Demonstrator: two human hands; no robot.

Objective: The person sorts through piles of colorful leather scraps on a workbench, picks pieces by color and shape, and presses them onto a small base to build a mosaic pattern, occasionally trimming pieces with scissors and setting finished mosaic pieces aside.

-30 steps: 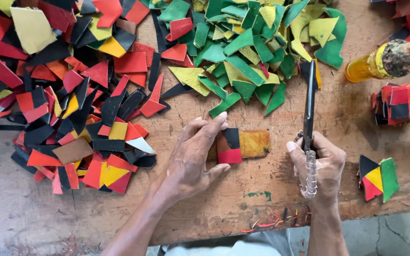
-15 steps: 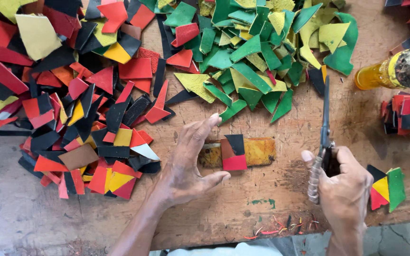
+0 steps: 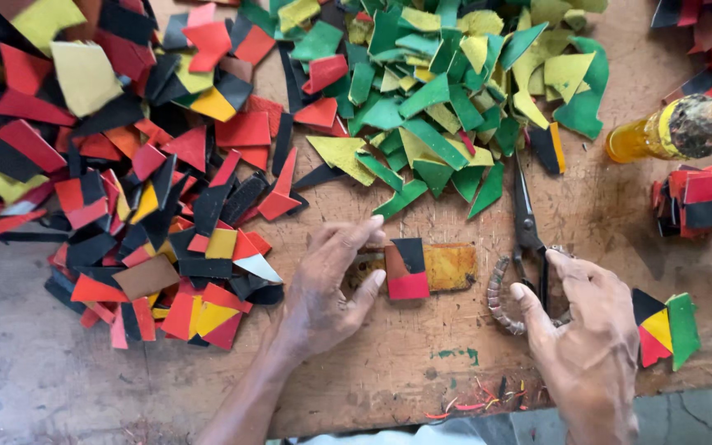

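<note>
Scraps (image 3: 125, 189) in red, black and yellow heap the table (image 3: 422, 371) at left; left hand (image 3: 331, 288), fingers spread, presses the black-red-yellow patch (image 3: 422, 268); right hand (image 3: 587, 346) grips scissors (image 3: 525, 247) lying flat just beside it.

Black-and-red patch (image 3: 407, 269) on a yellow-orange block (image 3: 448, 265), green-and-yellow scraps (image 3: 447, 91), red-black-yellow scraps (image 3: 125, 165)

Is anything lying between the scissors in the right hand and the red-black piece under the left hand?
Nothing visible. Only bare wooden board separates the scissors in the right hand from the red-black piece, which the left hand touches, lying on a yellow-brown strip.
</note>
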